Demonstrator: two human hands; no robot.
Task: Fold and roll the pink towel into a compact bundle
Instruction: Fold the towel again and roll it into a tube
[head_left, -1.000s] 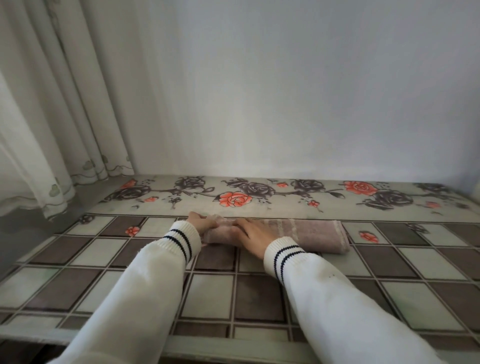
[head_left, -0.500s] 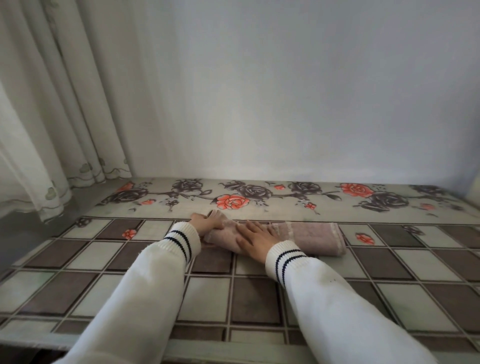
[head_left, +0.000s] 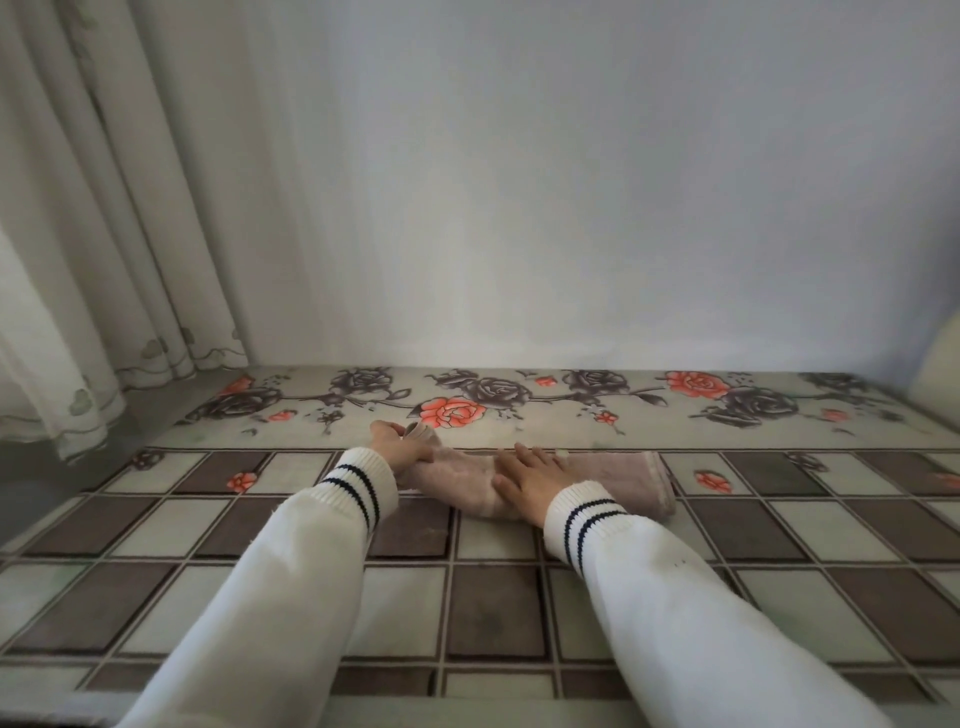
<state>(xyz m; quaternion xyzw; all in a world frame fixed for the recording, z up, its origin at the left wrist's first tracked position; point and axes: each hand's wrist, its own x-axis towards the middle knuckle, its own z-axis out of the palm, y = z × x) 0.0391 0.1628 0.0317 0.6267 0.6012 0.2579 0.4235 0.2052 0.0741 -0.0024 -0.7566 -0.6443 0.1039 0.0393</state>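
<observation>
Pink towel (head_left: 613, 480) on bench (head_left: 498, 603) — folded narrow, rolling barely begun: left hand (head_left: 397, 447) curls round its lifted end, right hand (head_left: 530, 480) presses flat — most length unrolled.

left hand (head_left: 400, 449) grips towel (head_left: 618, 475) end (rolled) | right hand (head_left: 530, 480) presses flat

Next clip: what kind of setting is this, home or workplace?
Most likely a home room. A table covered in a rose-and-check patterned tablecloth stands against a plain wall, with pale curtains hanging at the left. Nothing industrial shows.
</observation>
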